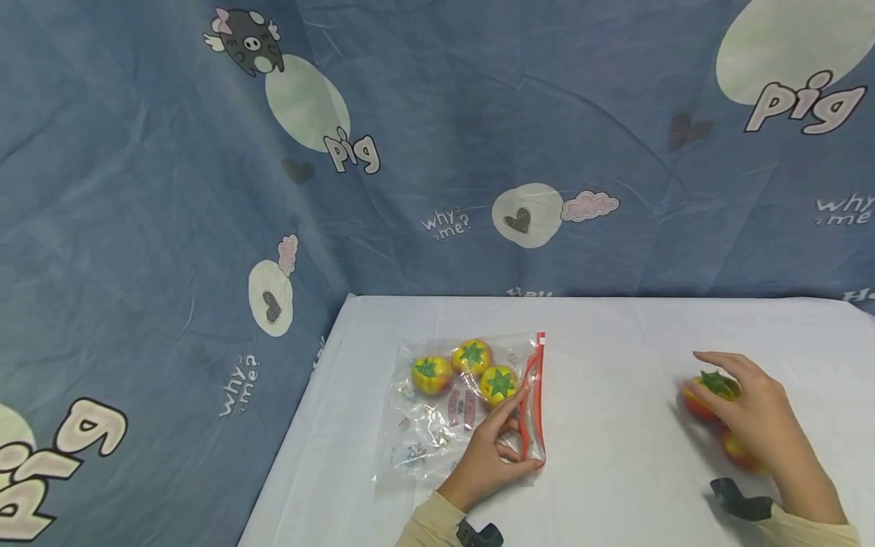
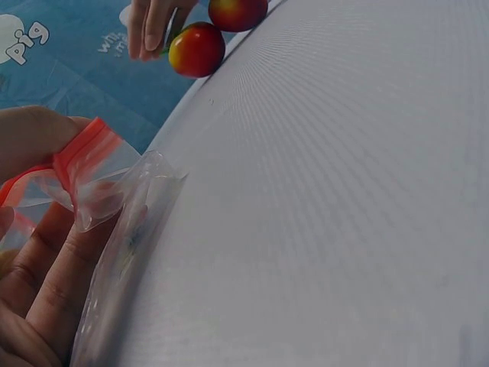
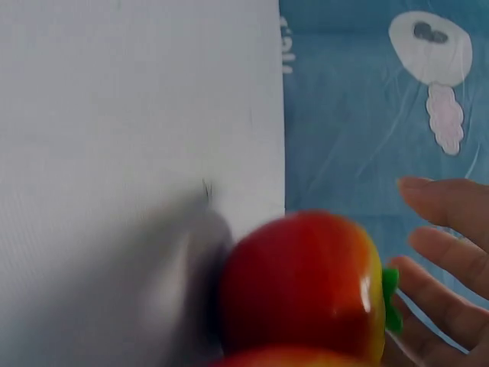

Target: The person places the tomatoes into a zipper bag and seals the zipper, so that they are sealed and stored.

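On counter (image 1: 615,471), red fruit (image 3: 302,287) likely light, firm, slick; grasp sides. Right hand (image 1: 762,406) spread around it; left hand (image 1: 484,460) grips bag (image 1: 403,433).

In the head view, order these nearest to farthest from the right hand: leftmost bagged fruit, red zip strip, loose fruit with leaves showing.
1. Loose fruit, by the right hand.
2. Red zip strip, along the right edge of the bag.
3. Leftmost bagged fruit, inside, farther left.
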Demonstrator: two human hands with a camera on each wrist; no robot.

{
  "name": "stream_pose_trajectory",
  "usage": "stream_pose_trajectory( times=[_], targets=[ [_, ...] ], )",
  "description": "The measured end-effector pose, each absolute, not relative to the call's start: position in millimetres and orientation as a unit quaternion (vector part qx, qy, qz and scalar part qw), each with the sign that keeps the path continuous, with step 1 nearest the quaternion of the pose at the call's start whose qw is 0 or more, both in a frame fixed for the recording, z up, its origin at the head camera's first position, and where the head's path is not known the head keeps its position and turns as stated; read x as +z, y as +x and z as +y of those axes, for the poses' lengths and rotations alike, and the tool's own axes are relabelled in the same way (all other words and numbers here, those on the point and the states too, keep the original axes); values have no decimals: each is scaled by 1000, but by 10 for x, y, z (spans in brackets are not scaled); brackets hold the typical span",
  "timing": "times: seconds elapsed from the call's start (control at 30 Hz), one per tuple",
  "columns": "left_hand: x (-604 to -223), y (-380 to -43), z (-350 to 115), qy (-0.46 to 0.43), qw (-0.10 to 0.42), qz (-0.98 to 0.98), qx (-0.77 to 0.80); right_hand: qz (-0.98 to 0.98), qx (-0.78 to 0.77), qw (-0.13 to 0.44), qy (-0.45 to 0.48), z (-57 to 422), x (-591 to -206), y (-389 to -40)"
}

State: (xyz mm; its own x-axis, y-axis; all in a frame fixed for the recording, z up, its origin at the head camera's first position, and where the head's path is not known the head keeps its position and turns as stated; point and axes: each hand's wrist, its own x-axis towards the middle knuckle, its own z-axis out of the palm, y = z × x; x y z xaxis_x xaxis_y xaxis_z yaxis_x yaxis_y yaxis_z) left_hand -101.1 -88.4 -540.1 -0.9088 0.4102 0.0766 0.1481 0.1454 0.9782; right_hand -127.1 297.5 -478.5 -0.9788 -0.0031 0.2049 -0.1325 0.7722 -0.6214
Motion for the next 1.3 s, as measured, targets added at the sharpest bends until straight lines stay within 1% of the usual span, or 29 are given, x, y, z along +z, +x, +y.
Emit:
stream_pose_trajectory(
  times=[0.07,0.23,0.3,0.37,0.57,0.83,0.97,1.3],
  targets=[
    [-5401,-1007,-886,186,105,751,625,-941,329,72,23,3016,-4784,-1279],
    [-5399,-1005,-886,187,103,752,624,-959,284,-14,-9,3132,-4779,-1295],
    [-5395,-1005,-886,187,103,752,623,-962,270,-37,-14,3174,-4781,-1299],
    [-5393,-1005,-887,186,104,752,624,-964,260,-49,-15,3200,-4782,-1304],
    [-5383,-1003,-890,185,109,749,627,-967,248,-62,-16,3246,-4785,-1313],
    [-5389,-1007,-885,189,108,744,632,-956,274,-94,-41,3281,-4788,-1330],
    [-5398,-1009,-887,190,106,746,630,-955,274,-100,-44,3295,-4784,-1337],
    [-5430,-1011,-886,205,89,739,635,-956,285,-70,-11,3246,-4805,-1312]
  ],
)
